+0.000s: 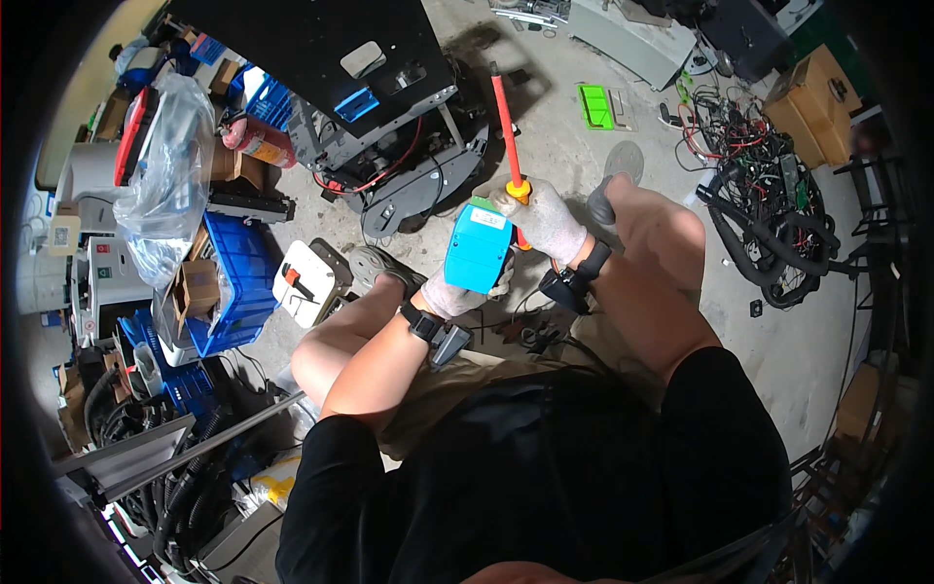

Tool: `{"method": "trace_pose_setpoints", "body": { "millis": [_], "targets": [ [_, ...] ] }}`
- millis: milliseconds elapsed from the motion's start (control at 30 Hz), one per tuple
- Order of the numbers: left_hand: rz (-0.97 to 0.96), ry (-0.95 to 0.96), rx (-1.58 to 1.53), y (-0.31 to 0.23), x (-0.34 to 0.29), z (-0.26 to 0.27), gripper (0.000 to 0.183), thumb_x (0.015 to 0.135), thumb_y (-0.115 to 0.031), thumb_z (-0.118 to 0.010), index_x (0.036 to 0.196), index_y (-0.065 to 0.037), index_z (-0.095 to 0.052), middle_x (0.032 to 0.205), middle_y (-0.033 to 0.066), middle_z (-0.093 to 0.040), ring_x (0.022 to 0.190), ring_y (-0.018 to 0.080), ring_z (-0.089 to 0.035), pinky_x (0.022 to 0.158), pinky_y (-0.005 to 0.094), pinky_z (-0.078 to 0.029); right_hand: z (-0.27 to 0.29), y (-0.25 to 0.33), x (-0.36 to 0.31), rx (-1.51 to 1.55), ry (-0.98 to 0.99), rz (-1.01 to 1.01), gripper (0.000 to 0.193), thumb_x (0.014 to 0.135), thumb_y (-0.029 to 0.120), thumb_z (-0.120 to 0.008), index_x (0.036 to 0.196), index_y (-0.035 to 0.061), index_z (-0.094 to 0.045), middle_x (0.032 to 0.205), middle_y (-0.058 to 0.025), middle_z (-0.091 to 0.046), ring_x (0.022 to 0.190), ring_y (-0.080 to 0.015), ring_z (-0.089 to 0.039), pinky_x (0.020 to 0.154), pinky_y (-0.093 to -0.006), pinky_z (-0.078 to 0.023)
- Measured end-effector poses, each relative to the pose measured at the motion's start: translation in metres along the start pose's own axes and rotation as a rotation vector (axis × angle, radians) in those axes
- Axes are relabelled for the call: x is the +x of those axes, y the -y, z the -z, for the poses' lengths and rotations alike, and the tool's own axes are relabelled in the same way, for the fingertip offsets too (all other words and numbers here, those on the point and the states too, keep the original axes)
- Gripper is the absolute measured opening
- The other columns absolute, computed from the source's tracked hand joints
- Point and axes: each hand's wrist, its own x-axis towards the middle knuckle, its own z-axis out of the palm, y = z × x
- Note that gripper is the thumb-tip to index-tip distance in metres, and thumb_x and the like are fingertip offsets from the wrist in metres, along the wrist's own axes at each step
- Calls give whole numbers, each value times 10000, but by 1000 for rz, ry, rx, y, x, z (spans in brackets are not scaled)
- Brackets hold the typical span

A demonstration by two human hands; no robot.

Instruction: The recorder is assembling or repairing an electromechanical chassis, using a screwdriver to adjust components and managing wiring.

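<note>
My left hand (448, 296), in a pale work glove, grips a blue box-shaped device (475, 255) with a white label at its upper end. The gloved right hand (553, 222) is closed round a screwdriver (505, 127) with a long red shaft and a yellow and red handle. Its shaft points away from me, its tip clear of the device. The right fingers are close against the device's upper right corner; whether they also grip it is hidden. Beyond my hands stands a wheeled machine (399, 185) with a black panel (302, 44) and exposed wiring.
To the left, a white tray (300, 304) bears an orange-and-black tool, near a blue crate (226, 326). A green tray (594, 107) lies ahead on the floor (545, 88). Tangled cables (725, 136), black hoses (749, 255) and a cardboard box (806, 122) occupy the right.
</note>
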Motion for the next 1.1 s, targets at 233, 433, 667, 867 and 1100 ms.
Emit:
{"method": "trace_pose_setpoints", "body": {
  "millis": [233,433,667,867,1100],
  "targets": [
    [-16,-31,17,2,1,3,339,1005,-362,-575,1245,-124,-557,877,40,-556,761,170,-534,657,288,-424,1,7,-2,-37,-12,-32,284,999,249,-675,1117,-7,-705,1017,-56,-740,950,-102,-661,867,-279,-524],
    [-22,-27,9,2,1,3,346,1001,-340,-593,1267,-121,-553,895,35,-555,769,169,-534,664,289,-432,2,5,-2,-25,-25,-30,263,996,232,-676,1111,-1,-711,998,-48,-737,933,-95,-657,853,-272,-524],
    [-22,-20,48,2,3,1,357,997,-340,-601,1274,-122,-549,903,22,-550,794,159,-524,661,287,-428,3,-1,0,1,-36,-7,249,998,224,-670,1099,0,-715,977,-43,-736,914,-82,-650,830,-264,-524],
    [-20,5,28,4,3,2,380,996,-355,-595,1281,-109,-543,897,21,-546,791,151,-508,675,284,-421,4,0,-1,-55,-49,2,239,995,217,-672,1096,6,-721,965,-46,-739,899,-81,-657,807,-264,-527],
    [-104,-53,134,8,7,5,369,994,-340,-597,1265,-95,-552,881,23,-541,788,152,-509,654,284,-425,4,-2,0,-54,-64,-2,230,992,212,-676,1081,6,-726,951,-50,-743,890,-88,-668,803,-264,-530]
  ]
}}
